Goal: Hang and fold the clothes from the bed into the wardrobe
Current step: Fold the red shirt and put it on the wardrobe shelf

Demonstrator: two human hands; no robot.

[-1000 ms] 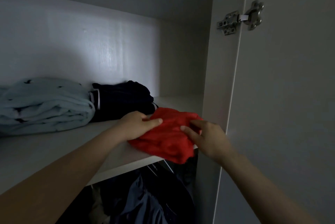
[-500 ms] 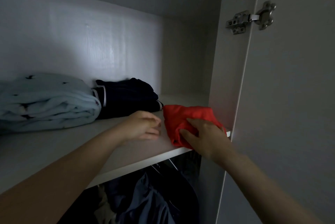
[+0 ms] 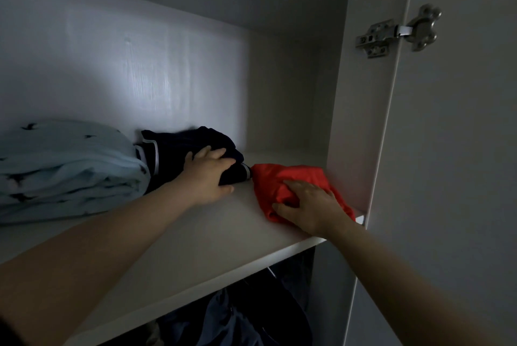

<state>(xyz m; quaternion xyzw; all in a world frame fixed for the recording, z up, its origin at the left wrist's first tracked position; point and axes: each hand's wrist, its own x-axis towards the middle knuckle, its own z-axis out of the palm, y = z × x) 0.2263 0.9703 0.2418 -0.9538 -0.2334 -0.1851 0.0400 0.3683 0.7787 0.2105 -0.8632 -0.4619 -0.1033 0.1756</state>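
1. Left hand [image 3: 208, 175]: fingers over and thumb under the near corner of the navy garment [image 3: 167, 149], probably nudging it toward the pale blue bundle [image 3: 64, 166] to free room.
2. Right hand [image 3: 310, 210]: fingers bent, bunching the red garment [image 3: 282, 177], likely seating it at the right end of the shelf [image 3: 195, 233], just beside the navy garment.
3. Red cloth thin, crumpled, loosely folded; navy soft with white piping; blue bundle thick, rounded, dark-printed; shelf smooth pale laminate.

The shelf [image 3: 209, 233] bears a blanket [image 3: 64, 166] left, folded garment [image 3: 167, 147] middle, bundled garment [image 3: 293, 175] right.
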